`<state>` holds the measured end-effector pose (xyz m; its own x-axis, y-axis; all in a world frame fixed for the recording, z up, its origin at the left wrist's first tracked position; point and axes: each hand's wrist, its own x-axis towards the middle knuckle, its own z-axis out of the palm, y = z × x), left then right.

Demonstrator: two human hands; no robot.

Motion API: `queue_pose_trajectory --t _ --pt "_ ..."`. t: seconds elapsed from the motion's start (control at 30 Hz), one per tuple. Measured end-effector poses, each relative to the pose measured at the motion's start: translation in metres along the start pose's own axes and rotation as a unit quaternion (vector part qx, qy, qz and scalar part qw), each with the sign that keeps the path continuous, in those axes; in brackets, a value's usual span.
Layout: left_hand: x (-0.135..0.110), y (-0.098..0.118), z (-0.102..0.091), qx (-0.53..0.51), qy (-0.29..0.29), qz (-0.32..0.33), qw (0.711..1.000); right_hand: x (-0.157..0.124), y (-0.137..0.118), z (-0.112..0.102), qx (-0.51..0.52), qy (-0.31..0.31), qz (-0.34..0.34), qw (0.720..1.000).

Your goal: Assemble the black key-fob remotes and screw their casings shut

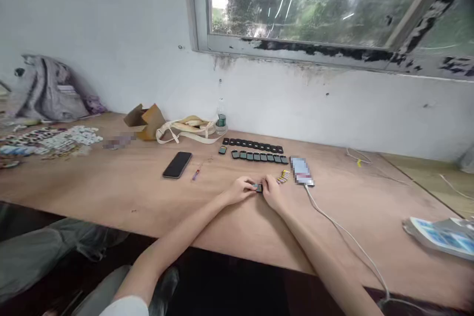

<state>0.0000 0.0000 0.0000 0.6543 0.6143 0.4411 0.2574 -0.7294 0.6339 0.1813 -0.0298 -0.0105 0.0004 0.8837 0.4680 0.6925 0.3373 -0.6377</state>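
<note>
Between my two hands, just above or on the table, is a small black device with a greyish screen [258, 187]. The fingers of my left hand [240, 190] pinch its left side, and my right hand [272, 191] closes on its right side. Past my hands lie two rows of similar small devices: a back row of black ones [255, 144] and a front row with grey faces [262, 157]. One more such device [222, 150] sits at the left of the front row. Several small yellow-and-silver batteries [284, 177] rest just right of my right hand.
A dark phone [177, 165] and a small screwdriver-like tool [196, 173] lie to the left. On the right, another phone [301, 170] has a white cable [344, 229] running off the front edge. Behind stand a bottle [221, 119], a cloth strap bag [188, 127] and a cardboard box [150, 121].
</note>
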Motion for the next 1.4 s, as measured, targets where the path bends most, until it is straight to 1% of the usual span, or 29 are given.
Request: queue_pose_trajectory --t 0.17,0.33,0.63,0.83,0.93,1.0,1.1,1.17,1.27,1.33,1.4 --pt "-0.002 0.000 0.000 -0.005 -0.003 0.009 1.000 -0.003 -0.002 -0.001 0.000 -0.007 0.004 1.000" --pt "-0.001 0.004 0.002 0.003 0.010 -0.014 1.000 -0.002 -0.001 -0.002 0.008 -0.010 0.020 1.000" --pt "-0.002 0.006 0.005 0.021 0.022 -0.005 1.000 0.002 0.003 -0.006 0.043 -0.005 0.032 0.999" --pt "-0.002 0.007 0.003 0.031 0.021 -0.007 0.999 -0.008 -0.006 -0.014 0.058 0.011 0.027 0.998" --pt "-0.002 0.006 0.003 0.038 0.014 0.007 0.999 -0.012 -0.011 -0.015 0.049 0.026 0.033 0.998" --pt "-0.001 0.005 0.003 0.045 0.009 0.020 0.999 -0.013 -0.013 -0.014 0.051 0.025 0.034 0.998" --pt "-0.002 0.001 0.003 0.054 0.007 0.030 0.998 -0.013 -0.010 -0.015 0.093 0.014 0.053 0.994" --pt "-0.004 -0.003 0.003 0.070 0.018 0.028 0.997 -0.013 -0.005 -0.018 0.127 0.023 0.079 0.989" --pt "-0.008 -0.010 -0.002 0.124 0.073 -0.004 0.990 -0.015 0.007 -0.028 0.126 0.038 0.104 0.986" --pt "-0.010 -0.016 -0.009 0.183 0.117 -0.064 0.974 -0.017 0.016 -0.037 0.103 0.032 0.089 0.990" --pt "-0.009 -0.022 -0.016 0.245 0.147 -0.144 0.948 -0.019 0.023 -0.044 0.070 0.027 0.062 0.995"
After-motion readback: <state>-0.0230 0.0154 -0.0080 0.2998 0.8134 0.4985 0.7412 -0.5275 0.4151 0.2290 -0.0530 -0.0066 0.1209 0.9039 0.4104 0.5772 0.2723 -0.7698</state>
